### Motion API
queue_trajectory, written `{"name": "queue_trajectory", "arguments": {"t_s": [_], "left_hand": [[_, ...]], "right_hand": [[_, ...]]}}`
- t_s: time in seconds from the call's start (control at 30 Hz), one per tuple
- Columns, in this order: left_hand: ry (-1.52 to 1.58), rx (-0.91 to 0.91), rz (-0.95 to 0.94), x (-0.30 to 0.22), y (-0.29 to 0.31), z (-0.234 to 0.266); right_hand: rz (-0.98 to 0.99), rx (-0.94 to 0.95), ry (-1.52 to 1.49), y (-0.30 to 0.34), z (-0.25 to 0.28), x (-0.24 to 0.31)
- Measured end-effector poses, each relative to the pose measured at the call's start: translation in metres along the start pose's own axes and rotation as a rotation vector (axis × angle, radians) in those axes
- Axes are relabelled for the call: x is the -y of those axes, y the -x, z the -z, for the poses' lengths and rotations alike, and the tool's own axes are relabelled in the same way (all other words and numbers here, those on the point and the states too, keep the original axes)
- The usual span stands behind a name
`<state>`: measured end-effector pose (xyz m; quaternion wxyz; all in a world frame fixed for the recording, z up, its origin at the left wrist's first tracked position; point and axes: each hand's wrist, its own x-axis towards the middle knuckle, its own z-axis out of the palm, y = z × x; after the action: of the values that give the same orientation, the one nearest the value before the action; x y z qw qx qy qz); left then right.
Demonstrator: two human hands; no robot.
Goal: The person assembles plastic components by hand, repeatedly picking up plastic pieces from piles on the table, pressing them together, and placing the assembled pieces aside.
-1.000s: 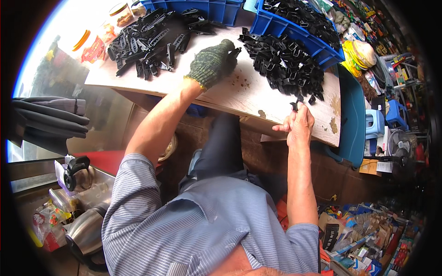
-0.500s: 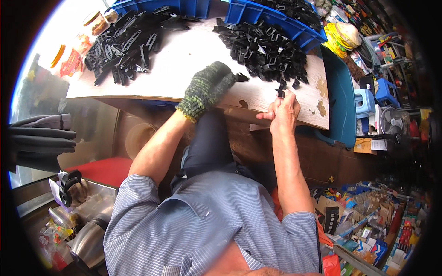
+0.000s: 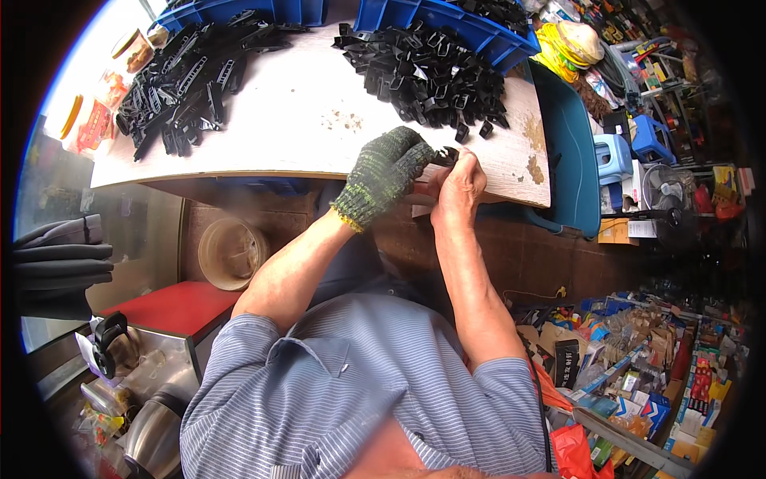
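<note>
My left hand (image 3: 386, 172), in a dark green knitted glove, is closed around a black plastic part (image 3: 445, 156) at the table's front edge. Only the end of that part shows past the gloved fingers. Right up against it, my bare right hand (image 3: 459, 193) pinches a small black plastic piece, mostly hidden by its fingers. The two black pieces meet or nearly meet; whether they are joined I cannot tell. Beyond the hands lies a heap of small black plastic clips (image 3: 427, 76). Farther left is a heap of long, slotted black plastic strips (image 3: 179, 84).
Blue crates (image 3: 471, 40) stand along the back of the worn white table (image 3: 279, 104). Clear jars (image 3: 84, 124) sit at its left end. A teal bin (image 3: 570, 152) adjoins the right end. A pale bucket (image 3: 231, 251) is on the floor, near a red surface (image 3: 171, 303).
My right hand has moved left with a small black piece, and my left hand has met it at the table edge. The whole view has shifted slightly.
</note>
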<state>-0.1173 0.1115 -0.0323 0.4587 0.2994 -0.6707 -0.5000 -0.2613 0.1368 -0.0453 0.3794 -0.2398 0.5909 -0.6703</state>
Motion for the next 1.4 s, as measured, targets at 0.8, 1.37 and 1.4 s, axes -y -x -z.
{"name": "queue_trajectory", "arguments": {"t_s": [0.8, 1.37, 1.4], "left_hand": [[-1.312, -0.585, -0.044, -0.022, -0.008, 0.134], [-1.527, -0.403, -0.231, 0.000, -0.018, 0.177], [-1.545, -0.335, -0.159, -0.005, -0.019, 0.180]], "right_hand": [[-0.179, -0.091, -0.017, -0.022, 0.027, 0.056], [-0.100, -0.242, 0.107, -0.107, 0.081, 0.068], [-0.133, -0.146, 0.142, -0.093, 0.066, 0.072]]}}
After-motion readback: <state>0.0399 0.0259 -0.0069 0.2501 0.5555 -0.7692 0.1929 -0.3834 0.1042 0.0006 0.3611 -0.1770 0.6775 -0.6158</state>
